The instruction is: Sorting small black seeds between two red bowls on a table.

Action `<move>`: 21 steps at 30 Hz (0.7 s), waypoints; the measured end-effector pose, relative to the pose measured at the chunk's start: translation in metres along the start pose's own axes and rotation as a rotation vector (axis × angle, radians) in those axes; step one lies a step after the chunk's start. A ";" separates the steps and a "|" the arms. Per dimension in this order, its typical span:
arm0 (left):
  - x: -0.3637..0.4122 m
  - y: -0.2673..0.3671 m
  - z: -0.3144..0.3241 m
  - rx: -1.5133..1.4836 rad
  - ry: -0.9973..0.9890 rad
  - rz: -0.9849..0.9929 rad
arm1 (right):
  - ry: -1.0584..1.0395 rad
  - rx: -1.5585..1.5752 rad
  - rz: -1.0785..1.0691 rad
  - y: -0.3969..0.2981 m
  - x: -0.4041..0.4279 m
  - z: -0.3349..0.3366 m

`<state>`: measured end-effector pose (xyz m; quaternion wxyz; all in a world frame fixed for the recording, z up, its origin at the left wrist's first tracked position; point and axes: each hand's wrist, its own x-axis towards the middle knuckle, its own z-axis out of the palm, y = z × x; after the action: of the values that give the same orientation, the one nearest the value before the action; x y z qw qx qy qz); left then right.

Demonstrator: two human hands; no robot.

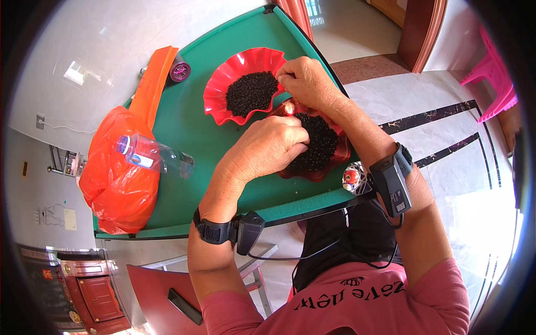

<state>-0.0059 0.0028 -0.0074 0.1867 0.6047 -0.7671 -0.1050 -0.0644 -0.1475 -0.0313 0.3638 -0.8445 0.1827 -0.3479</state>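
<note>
On the green pool table two red dishes hold small black beans. Fluted and glossy, the farther dish has its beans heaped in the middle. The nearer, darker red dish carries a wider pile of beans and has a pale pattern near its far rim. My left hand is over the near dish's left side, fingers curled down at the beans, fingertips partly hidden. My right hand is at the far dish's right rim, thumb and fingers drawn together. Whether either hand holds a bean cannot be seen.
An orange-red plastic bag lies at the table's left, with a clear plastic bottle against it. Behind are an orange panel and a dark cylinder. Balls fill the near-right pocket. A phone rests on a red surface below.
</note>
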 end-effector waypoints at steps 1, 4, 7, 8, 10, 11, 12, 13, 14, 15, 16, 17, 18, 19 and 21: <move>0.000 0.000 0.000 -0.008 0.014 0.015 | 0.000 0.000 0.000 0.000 0.000 0.000; 0.000 0.000 0.000 0.016 0.050 0.033 | 0.003 -0.007 -0.015 0.000 0.000 -0.001; 0.000 0.000 -0.001 0.014 0.046 0.019 | 0.002 -0.001 -0.015 -0.001 0.000 -0.001; 0.000 0.000 -0.001 0.013 0.046 0.019 | 0.001 -0.001 -0.016 0.000 0.001 -0.001; 0.001 0.000 -0.001 0.011 0.048 0.024 | -0.001 -0.002 -0.017 0.001 0.001 0.000; 0.000 0.000 -0.001 0.011 0.048 0.023 | 0.004 0.005 -0.015 0.001 0.001 0.000; 0.000 0.000 -0.002 0.008 0.049 0.016 | 0.008 0.011 -0.012 0.000 0.000 0.000; -0.001 0.001 -0.003 0.004 0.051 0.009 | 0.007 0.012 -0.012 -0.001 0.000 0.000; 0.000 0.002 -0.004 0.004 0.050 0.010 | 0.005 0.011 -0.013 -0.001 0.000 -0.001; 0.000 0.003 -0.005 0.004 0.054 -0.007 | 0.003 0.010 -0.014 -0.001 0.000 -0.001; 0.000 0.004 -0.005 0.004 0.059 -0.024 | 0.003 0.010 -0.014 0.000 0.001 -0.001; -0.001 0.004 -0.005 0.004 0.058 -0.025 | -0.003 -0.019 -0.023 0.001 0.001 -0.001; -0.002 0.003 -0.004 0.046 0.032 -0.061 | -0.009 -0.049 -0.032 0.001 0.001 -0.001; -0.003 0.003 -0.003 0.087 0.006 -0.098 | -0.009 -0.048 -0.032 0.001 0.001 -0.001; -0.003 0.003 -0.004 0.100 -0.052 -0.104 | 0.006 0.001 -0.017 0.000 0.000 -0.001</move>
<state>-0.0059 0.0062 -0.0027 0.1306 0.6495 -0.7434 -0.0918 -0.0650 -0.1483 -0.0305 0.3608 -0.8448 0.1765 -0.3535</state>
